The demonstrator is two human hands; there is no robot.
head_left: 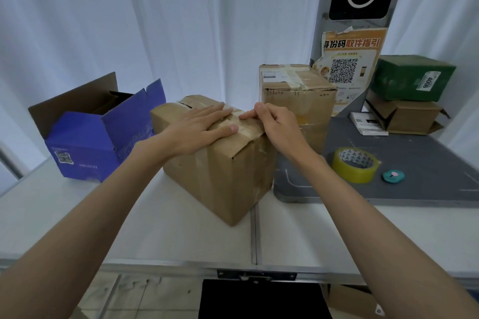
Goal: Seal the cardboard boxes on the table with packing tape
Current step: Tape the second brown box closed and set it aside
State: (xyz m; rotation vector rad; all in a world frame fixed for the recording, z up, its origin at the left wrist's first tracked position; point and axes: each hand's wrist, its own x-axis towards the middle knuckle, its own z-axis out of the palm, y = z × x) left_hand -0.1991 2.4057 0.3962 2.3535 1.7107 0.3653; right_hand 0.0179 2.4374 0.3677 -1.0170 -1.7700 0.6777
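A brown cardboard box (223,176) stands on the white table (155,230) in front of me, flaps closed, with a strip of clear tape (246,128) along its top seam. My left hand (199,127) lies flat on the box top, fingers spread, holding nothing. My right hand (272,122) rests at the box's right top edge, fingertips pressing on the tape. A yellow roll of packing tape (353,164) lies on the grey mat (414,171) to the right, untouched. Behind stands a second, taped brown box (298,101).
An open blue box (101,137) sits at the left with its flaps up. A small teal cutter (393,176) lies beside the tape roll. A green box (412,77) is stacked on a brown box (412,118) at the back right, next to a post with a QR poster (347,65).
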